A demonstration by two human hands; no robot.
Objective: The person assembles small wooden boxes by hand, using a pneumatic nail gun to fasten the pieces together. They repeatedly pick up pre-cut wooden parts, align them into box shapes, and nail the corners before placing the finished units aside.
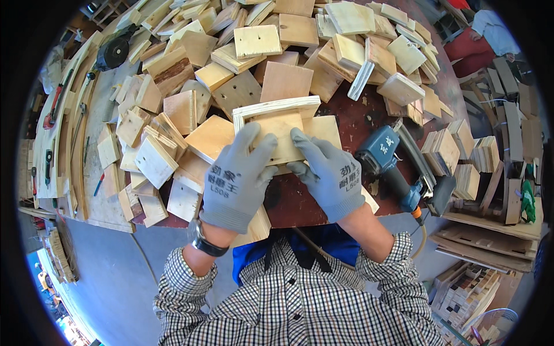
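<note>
In grey work gloves, my left hand (pixel 238 179) and my right hand (pixel 332 176) pinch a small flat wooden block (pixel 280 134) between them. Fingers lie on top of it at both sides, with the thumbs at its near edge. Along the block's far and left edges runs a pale plywood strip (pixel 283 106); whether the two are joined I cannot tell. Another light wood piece (pixel 323 128) shows behind my right fingers. To the right of that hand, a teal air nail gun (pixel 381 151) lies on the dark red tabletop (pixel 297 199) with its hose attached.
A large heap of loose wooden blocks (pixel 287 81) covers the far and left table. Stacked plywood squares (pixel 441 151) stand at the right edge. Long wood strips, a black angle grinder (pixel 117 53) and hand tools lie at left. Another person (pixel 487 37) is at far right.
</note>
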